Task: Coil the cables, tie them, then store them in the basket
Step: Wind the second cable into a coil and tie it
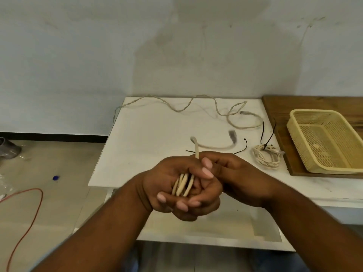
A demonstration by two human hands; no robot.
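Centrally, the left hand (167, 179) and the right hand (235, 173) together clasped a partly coiled beige cable (183, 184) above the near edge of the white table (149, 146), while a tied bundle (267, 157) lay on the table beside the yellow basket (314, 111).

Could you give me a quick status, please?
Gripping: left hand, right hand on coil, untied. Beside basket, one tied coil; loose cable behind. Nothing blocking.
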